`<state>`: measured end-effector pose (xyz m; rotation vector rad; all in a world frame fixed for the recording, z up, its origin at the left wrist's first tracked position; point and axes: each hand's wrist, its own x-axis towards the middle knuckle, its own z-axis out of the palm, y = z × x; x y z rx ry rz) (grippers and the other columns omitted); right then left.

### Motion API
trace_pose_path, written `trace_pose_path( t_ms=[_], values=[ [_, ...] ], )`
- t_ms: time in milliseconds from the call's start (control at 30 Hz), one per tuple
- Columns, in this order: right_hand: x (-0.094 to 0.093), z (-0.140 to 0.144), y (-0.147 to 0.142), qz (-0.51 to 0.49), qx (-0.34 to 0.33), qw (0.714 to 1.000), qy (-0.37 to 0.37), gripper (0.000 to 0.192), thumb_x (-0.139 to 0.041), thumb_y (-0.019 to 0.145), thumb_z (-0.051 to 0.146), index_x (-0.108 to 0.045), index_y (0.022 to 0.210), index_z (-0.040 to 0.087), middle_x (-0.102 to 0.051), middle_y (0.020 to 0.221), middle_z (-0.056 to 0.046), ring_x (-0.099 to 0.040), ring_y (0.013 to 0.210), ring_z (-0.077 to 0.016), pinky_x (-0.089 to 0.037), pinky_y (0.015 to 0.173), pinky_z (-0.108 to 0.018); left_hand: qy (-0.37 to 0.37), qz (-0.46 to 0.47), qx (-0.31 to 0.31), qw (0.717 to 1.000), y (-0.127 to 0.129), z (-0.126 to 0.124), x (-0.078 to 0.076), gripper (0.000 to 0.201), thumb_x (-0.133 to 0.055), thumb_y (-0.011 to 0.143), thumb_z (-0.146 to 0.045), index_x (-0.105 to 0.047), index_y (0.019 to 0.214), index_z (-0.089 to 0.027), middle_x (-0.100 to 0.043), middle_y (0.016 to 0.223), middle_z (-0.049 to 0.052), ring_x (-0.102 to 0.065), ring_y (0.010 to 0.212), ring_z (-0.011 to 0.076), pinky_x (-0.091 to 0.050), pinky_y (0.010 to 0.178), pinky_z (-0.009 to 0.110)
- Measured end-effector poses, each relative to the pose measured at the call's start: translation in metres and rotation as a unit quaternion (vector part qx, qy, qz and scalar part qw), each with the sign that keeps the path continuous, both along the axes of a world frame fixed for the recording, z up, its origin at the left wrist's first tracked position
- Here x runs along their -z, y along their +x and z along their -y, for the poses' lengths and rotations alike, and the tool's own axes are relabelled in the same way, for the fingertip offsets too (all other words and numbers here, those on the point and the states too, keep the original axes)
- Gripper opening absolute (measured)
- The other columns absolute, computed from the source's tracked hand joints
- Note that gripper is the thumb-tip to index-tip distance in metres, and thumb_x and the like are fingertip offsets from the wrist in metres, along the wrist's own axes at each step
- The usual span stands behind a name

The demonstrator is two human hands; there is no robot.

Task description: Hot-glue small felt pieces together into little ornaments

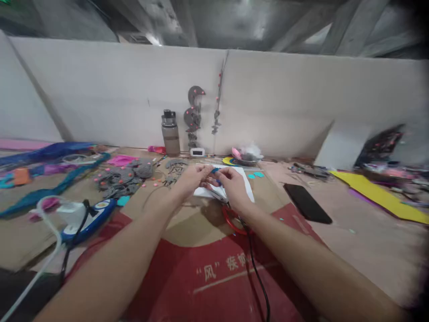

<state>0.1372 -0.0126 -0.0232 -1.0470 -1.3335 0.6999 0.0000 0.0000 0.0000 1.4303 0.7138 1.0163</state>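
My left hand [191, 178] and my right hand [231, 185] meet over a white sheet [246, 185] at the middle of the table. Between the fingertips of both hands is a small blue piece [215, 171]; its exact shape is too small and blurred to tell. Below my right hand lies a red ring-shaped object [229, 223] with a black cable [256, 273] running back toward me.
A black phone [306, 203] lies right of the sheet, with a yellow sheet [378, 197] farther right. Grey cut-out pieces [124, 179] and blue strips [50, 154] cover the left side. A bottle [170, 133] stands at the white wall. A blue tool [92, 217] lies at the left.
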Motion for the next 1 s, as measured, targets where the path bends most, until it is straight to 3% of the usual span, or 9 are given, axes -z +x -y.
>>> trace_pose_path(
  t_ms=[200,300,467,667,800,1000],
  values=[
    [0.006,-0.005,0.002,-0.003,-0.025,0.999,0.028,0.016,-0.054,0.076,0.033,-0.053,0.071,0.018,-0.05,0.063,0.004,-0.043,0.059,-0.0108,-0.034,0.059,-0.025,0.053,-0.042,-0.083,0.994,-0.002,-0.003,0.003,0.023,-0.064,0.075,-0.034,-0.061,0.074,-0.011,-0.063,0.068,0.004,-0.052,0.049,0.0065,-0.038,0.045,0.018],
    [0.006,-0.006,0.002,-0.015,-0.042,0.999,0.018,0.016,-0.052,0.077,0.034,-0.052,0.071,0.019,-0.048,0.061,0.004,-0.041,0.057,-0.0106,-0.033,0.056,-0.024,0.022,-0.004,-0.058,0.998,-0.002,-0.003,0.004,0.022,-0.063,0.077,-0.033,-0.061,0.074,-0.011,-0.063,0.066,0.004,-0.052,0.048,0.0065,-0.038,0.045,0.018],
    [0.005,-0.007,0.003,-0.027,-0.057,0.998,0.022,0.015,-0.052,0.077,0.034,-0.052,0.074,0.019,-0.046,0.062,0.005,-0.039,0.057,-0.0101,-0.032,0.055,-0.023,-0.095,0.07,-0.018,0.993,-0.004,-0.006,0.005,0.026,-0.058,0.082,-0.037,-0.059,0.085,-0.011,-0.065,0.072,0.007,-0.058,0.054,0.0094,-0.044,0.05,0.02],
    [0.005,-0.009,0.002,-0.003,-0.073,0.997,0.039,0.018,-0.053,0.077,0.036,-0.055,0.083,0.019,-0.052,0.069,0.003,-0.043,0.061,-0.011,-0.037,0.06,-0.024,-0.082,0.087,0.013,0.993,-0.006,-0.006,0.004,0.025,-0.075,0.066,-0.02,-0.063,0.084,-0.009,-0.061,0.072,0.002,-0.052,0.053,0.0028,-0.042,0.049,0.014],
    [0.008,-0.011,0.002,-0.009,-0.041,0.999,0.034,0.02,-0.053,0.077,0.034,-0.054,0.091,0.02,-0.056,0.076,0.002,-0.048,0.065,-0.0117,-0.039,0.063,-0.025,-0.069,0.111,-0.034,0.991,-0.008,-0.011,0.007,0.031,-0.077,0.062,-0.016,-0.064,0.091,-0.01,-0.062,0.073,0.002,-0.054,0.055,0.0036,-0.045,0.054,0.016],
    [0.01,-0.005,0.002,0.145,-0.03,0.987,0.058,0.013,-0.05,0.08,0.027,-0.059,0.082,0.019,-0.06,0.08,-0.001,-0.052,0.073,-0.014,-0.04,0.07,-0.028,-0.025,0.115,-0.094,0.989,-0.015,-0.023,0.013,0.025,-0.075,0.063,-0.018,-0.061,0.083,-0.012,-0.06,0.066,-0.001,-0.055,0.053,0.0064,-0.043,0.052,0.018]
  ],
)
